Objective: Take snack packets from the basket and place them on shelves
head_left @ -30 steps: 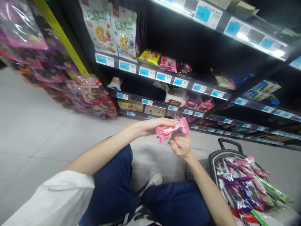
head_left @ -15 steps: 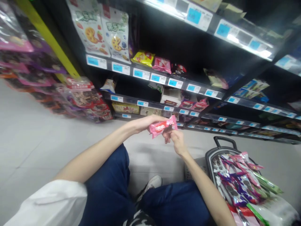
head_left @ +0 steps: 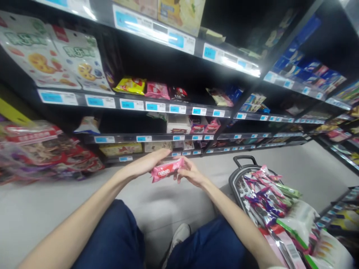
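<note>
A pink snack packet [head_left: 165, 170] with a red label reading "nabati" is held in front of my knees, above the floor. My right hand [head_left: 190, 172] grips its right end between thumb and fingers. At the packet's left and far side is my left hand [head_left: 150, 161], its fingers mostly hidden behind the wrapper. A similar pink packet [head_left: 157, 90] lies on the shelf, between a yellow packet [head_left: 130, 85] and a dark packet [head_left: 179, 93].
To my right stands a basket [head_left: 235, 183] with a dark handle, heaped with snack packets [head_left: 269, 201]. Shelves with blue-and-white price tags [head_left: 155, 107] run across in front. Red bags [head_left: 56, 145] hang at left. White pouches [head_left: 84, 63] stand on the upper-left shelf.
My view has swung right, so more of the aisle shows. The packet has tilted, and my right hand has shifted from below it to its right end.
</note>
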Demonstrator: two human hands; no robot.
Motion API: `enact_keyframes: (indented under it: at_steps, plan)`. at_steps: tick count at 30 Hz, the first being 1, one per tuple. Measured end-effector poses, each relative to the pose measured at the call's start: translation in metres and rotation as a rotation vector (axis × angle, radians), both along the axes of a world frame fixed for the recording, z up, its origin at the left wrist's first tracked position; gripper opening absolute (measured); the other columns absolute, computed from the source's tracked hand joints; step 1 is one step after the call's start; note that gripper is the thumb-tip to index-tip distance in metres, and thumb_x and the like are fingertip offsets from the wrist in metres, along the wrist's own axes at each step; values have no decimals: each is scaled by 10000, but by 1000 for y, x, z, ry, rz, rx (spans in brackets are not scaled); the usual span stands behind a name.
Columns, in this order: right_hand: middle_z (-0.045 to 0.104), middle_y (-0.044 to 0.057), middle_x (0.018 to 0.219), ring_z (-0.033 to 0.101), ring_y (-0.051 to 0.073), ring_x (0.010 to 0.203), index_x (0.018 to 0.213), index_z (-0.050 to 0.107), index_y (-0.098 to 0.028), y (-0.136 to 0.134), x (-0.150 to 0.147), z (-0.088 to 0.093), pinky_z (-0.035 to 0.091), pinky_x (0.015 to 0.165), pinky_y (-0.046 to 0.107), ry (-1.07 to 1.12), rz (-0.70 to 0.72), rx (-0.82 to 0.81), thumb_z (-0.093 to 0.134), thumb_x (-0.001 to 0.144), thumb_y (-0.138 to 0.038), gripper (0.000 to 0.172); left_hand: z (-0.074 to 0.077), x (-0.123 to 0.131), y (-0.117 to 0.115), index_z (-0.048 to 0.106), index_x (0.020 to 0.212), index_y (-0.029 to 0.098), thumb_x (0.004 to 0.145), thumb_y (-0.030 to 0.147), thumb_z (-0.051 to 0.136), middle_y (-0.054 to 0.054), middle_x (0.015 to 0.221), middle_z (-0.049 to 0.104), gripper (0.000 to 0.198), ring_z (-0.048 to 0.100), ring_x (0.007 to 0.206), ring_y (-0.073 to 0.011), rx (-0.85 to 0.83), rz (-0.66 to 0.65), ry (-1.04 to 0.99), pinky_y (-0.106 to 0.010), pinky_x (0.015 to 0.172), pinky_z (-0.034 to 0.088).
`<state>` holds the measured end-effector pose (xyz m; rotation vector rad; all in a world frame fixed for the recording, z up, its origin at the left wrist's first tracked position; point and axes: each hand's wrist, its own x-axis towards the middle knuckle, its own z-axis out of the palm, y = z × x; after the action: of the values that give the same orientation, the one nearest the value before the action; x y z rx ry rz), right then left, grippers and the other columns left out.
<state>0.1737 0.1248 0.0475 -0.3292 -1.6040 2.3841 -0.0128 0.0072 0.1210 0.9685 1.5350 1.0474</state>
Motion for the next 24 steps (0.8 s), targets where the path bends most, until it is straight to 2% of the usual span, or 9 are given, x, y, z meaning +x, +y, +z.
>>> enact_keyframes:
  at_steps: [3, 6, 8, 10, 12, 15, 20, 24]
  plan:
    - [705, 3, 845, 696, 160, 615, 1163, 582, -207, 3, 1, -5, 580, 495, 260, 6, 112, -2, 876, 739, -390, 547, -4, -2, 0, 592, 1365, 221, 863, 767, 465, -97, 880, 758, 753, 647, 632, -215, -77, 32, 137, -256, 483, 410]
    - [710, 4, 828, 684, 154, 607, 1106, 599, -199, 10, 0, -11, 579, 493, 257, 13, 68, -51, 888, 730, -378, 507, -4, -5, -1, 503, 1442, 216, 894, 779, 361, -113, 975, 768, 798, 630, 545, -197, -60, 31, 242, -274, 485, 422]
    - [722, 11, 871, 679, 144, 622, 1033, 620, -204, 19, -2, -16, 580, 496, 246, 32, -67, -129, 889, 726, -384, 446, -2, -7, -2, 405, 1508, 231, 918, 760, 295, -119, 1076, 760, 800, 672, 571, -211, -71, 39, 365, -306, 577, 484]
    - [733, 10, 900, 679, 132, 644, 961, 633, -213, 33, -4, -20, 587, 517, 228, 50, -268, -247, 873, 742, -382, 365, 0, -9, -4, 339, 1548, 232, 930, 743, 246, -123, 1099, 756, 807, 734, 749, -278, -119, 63, 570, -377, 764, 524]
    - [734, 9, 885, 684, 124, 663, 924, 644, -217, 53, -4, -20, 600, 557, 214, 66, -526, -365, 822, 799, -358, 260, -1, -12, -7, 326, 1560, 213, 928, 740, 220, -140, 1084, 759, 829, 719, 979, -361, -188, 50, 762, -462, 899, 494]
    - [704, -4, 808, 680, 105, 669, 914, 643, -220, 91, -2, -14, 613, 622, 197, 109, -861, -427, 705, 902, -321, 119, -8, -14, -12, 355, 1549, 191, 927, 726, 201, -164, 1180, 733, 835, 639, 1165, -423, -263, -83, 859, -516, 921, 480]
    - [651, -62, 725, 647, 62, 617, 921, 579, -242, 155, 1, -2, 592, 643, 156, 140, -1103, -365, 651, 935, -294, 89, -19, -5, -19, 356, 1557, 145, 940, 679, 203, -173, 1266, 698, 831, 629, 1179, -429, -309, -287, 916, -522, 957, 465]
    - [604, -89, 670, 645, 75, 579, 954, 549, -245, 191, -10, 5, 592, 618, 177, 88, -1207, -283, 681, 901, -268, 144, -21, 5, -22, 408, 1538, 145, 946, 671, 200, -187, 1266, 696, 818, 638, 1172, -411, -277, -356, 929, -504, 954, 472]
